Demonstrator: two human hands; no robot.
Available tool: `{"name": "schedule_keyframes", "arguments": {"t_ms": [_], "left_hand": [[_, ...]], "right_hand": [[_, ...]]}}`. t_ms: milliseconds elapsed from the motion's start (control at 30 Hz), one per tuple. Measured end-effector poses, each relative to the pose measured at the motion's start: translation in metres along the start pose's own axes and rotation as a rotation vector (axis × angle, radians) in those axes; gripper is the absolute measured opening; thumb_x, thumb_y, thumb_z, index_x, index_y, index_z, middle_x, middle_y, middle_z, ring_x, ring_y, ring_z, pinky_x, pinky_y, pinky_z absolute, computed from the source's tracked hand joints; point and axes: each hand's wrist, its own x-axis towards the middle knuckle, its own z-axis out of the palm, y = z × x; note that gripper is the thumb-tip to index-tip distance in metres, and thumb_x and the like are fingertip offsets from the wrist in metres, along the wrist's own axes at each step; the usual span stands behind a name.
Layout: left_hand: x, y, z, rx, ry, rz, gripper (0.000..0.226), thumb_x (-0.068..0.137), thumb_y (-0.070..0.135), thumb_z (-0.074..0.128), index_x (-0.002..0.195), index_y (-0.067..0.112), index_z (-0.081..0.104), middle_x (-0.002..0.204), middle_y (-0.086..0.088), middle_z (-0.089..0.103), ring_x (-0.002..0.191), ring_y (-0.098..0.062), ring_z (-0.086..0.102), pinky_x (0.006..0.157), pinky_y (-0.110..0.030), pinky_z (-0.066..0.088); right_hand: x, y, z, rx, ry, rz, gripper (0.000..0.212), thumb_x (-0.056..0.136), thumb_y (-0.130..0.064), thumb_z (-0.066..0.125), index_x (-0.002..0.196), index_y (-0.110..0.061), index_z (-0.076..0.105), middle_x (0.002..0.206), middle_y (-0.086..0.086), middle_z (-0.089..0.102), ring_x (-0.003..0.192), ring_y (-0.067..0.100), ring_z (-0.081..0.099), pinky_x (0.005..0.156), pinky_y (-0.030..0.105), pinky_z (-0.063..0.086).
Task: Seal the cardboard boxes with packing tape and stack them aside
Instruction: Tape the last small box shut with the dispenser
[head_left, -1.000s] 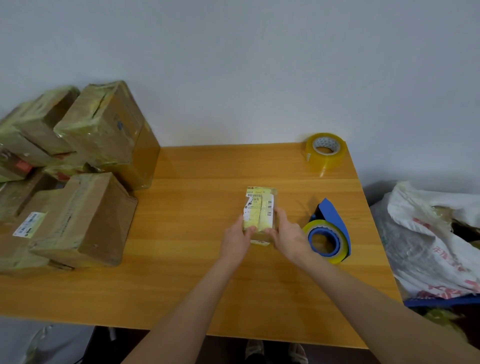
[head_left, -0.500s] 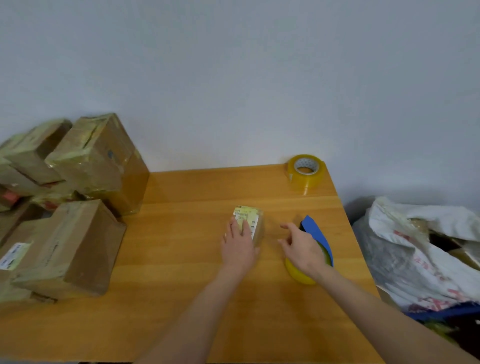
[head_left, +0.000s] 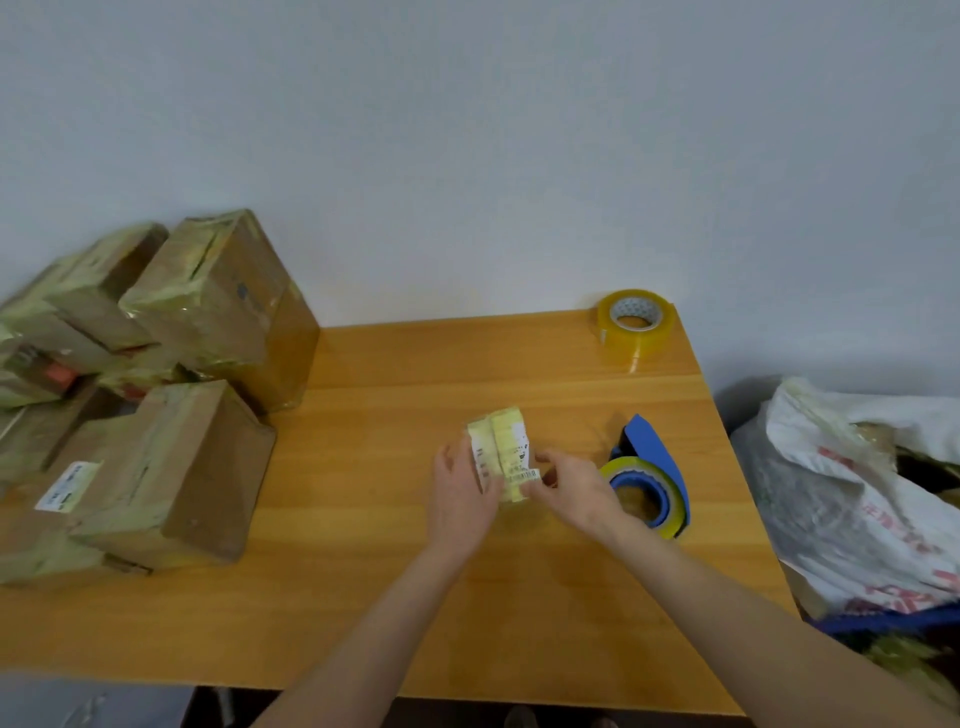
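At the near edge of the tabletop (head_left: 363, 613) two bare forearms reach in from below, and both hands meet at one small box (head_left: 500, 447) near the middle of the wood. The left hand (head_left: 460, 501) cups the box's left side, its grip curled round that side with the thumb lying up against the near end. The right hand (head_left: 569, 491) comes in from the other side, its grip pinching the box's near right corner, just by a barcode label. The small box is pale, wrapped in yellowish tape and white printed labels (the print is too blurred to read). Its long top face runs away from the person. Whether its underside touches the wood I cannot tell, since the hands hide it.

Just beside the right hand, to its right, a blue tape dispenser (head_left: 647, 441) with a yellowish roll fitted in it rests on the tabletop. Off the right edge sits a crumpled white bag (head_left: 857, 493) with red print.

On the left side stands a heap of brown cardboard boxes (head_left: 171, 467), bound in yellowish tape and piled against one another; one bears a white label.

Farther back, at the far right corner, a spare tape roll (head_left: 635, 325) lies flat, well apart from the hands. Behind everything rises a plain pale wall (head_left: 467, 156).
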Motion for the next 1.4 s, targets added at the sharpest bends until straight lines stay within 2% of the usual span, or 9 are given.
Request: {"name": "schedule_keyframes", "arguments": {"t_ms": [200,367,500,600,800,933,1100,1267,1400], "left_hand": [[-0.007,-0.017,0.010,0.258,-0.246,0.205,0.073,0.090,0.030,0.063,0.151,0.026,0.024,0.161,-0.005,0.001,0.145,-0.021,0.020,0.113,-0.033,0.031],[0.006,-0.019,0.009,0.203,-0.294,0.248,0.069,0.092,0.014,0.061,0.151,0.024,0.026,0.161,-0.008,0.002,0.145,-0.022,0.020,0.117,-0.032,0.024],[0.008,-0.021,0.008,0.203,-0.307,0.243,0.070,0.093,0.012,0.059,0.151,0.023,0.023,0.161,-0.007,0.000,0.147,-0.023,0.015,0.118,-0.032,0.018],[0.007,-0.020,0.008,0.250,-0.305,0.244,0.069,0.095,0.015,0.057,0.152,0.024,0.020,0.161,-0.007,-0.002,0.145,-0.023,0.019,0.114,-0.031,0.023],[0.003,-0.021,0.006,0.305,-0.289,0.258,0.069,0.096,0.016,0.054,0.153,0.024,0.017,0.161,-0.009,-0.002,0.140,-0.027,0.030,0.109,-0.036,0.037],[0.002,-0.019,0.004,0.316,-0.284,0.259,0.068,0.097,0.016,0.053,0.153,0.025,0.017,0.161,-0.008,-0.001,0.139,-0.026,0.032,0.105,-0.036,0.041],[-0.001,-0.016,0.000,0.361,-0.254,0.287,0.067,0.098,0.018,0.052,0.153,0.023,0.015,0.161,-0.010,0.002,0.137,-0.027,0.035,0.103,-0.033,0.041],[0.003,-0.023,-0.008,0.371,-0.259,0.278,0.065,0.099,0.014,0.049,0.153,0.023,0.015,0.161,-0.008,0.003,0.134,-0.028,0.039,0.099,-0.034,0.042],[0.002,-0.014,-0.007,0.380,-0.275,0.260,0.066,0.099,0.013,0.049,0.153,0.022,0.014,0.161,-0.010,0.002,0.135,-0.028,0.036,0.102,-0.034,0.041]], "right_hand": [[-0.004,0.005,-0.010,-0.107,0.073,0.005,0.042,0.096,-0.042,0.053,0.135,-0.027,0.053,0.126,0.000,0.062,0.109,0.020,0.060,0.083,0.035,0.053],[-0.016,0.056,-0.059,-0.283,0.265,0.279,0.062,0.091,-0.048,0.060,0.139,-0.017,0.038,0.134,0.010,0.044,0.123,0.029,0.043,0.096,0.037,0.042],[-0.019,0.089,-0.063,-0.195,0.048,0.460,0.045,0.086,-0.054,0.064,0.087,-0.011,0.050,0.073,0.003,0.053,0.063,0.018,0.051,0.052,0.026,0.035],[-0.017,0.097,-0.061,-0.057,0.073,0.471,0.043,0.089,-0.040,0.067,0.067,-0.011,0.044,0.059,0.003,0.045,0.051,0.017,0.042,0.047,0.026,0.027],[-0.007,0.083,-0.062,0.068,0.044,0.450,0.030,0.082,-0.023,0.073,0.069,-0.013,0.048,0.062,0.005,0.039,0.054,0.019,0.038,0.052,0.033,0.026],[-0.005,0.084,-0.050,0.124,-0.082,0.465,0.029,0.083,-0.016,0.072,0.105,-0.006,0.057,0.068,0.006,0.040,0.061,0.020,0.039,0.054,0.031,0.030],[-0.008,0.081,-0.039,0.037,-0.105,0.477,0.034,0.083,-0.027,0.072,0.076,-0.011,0.044,0.064,0.003,0.043,0.055,0.018,0.041,0.055,0.031,0.034],[-0.003,0.073,-0.046,0.212,-0.026,0.428,0.036,0.078,-0.011,0.072,0.065,-0.012,0.038,0.050,0.002,0.034,0.042,0.017,0.031,0.044,0.026,0.025],[-0.007,0.062,-0.046,0.432,-0.130,0.409,0.026,0.079,-0.022,0.077,0.084,-0.011,0.054,0.082,0.008,0.059,0.067,0.022,0.055,0.057,0.030,0.042]]}}
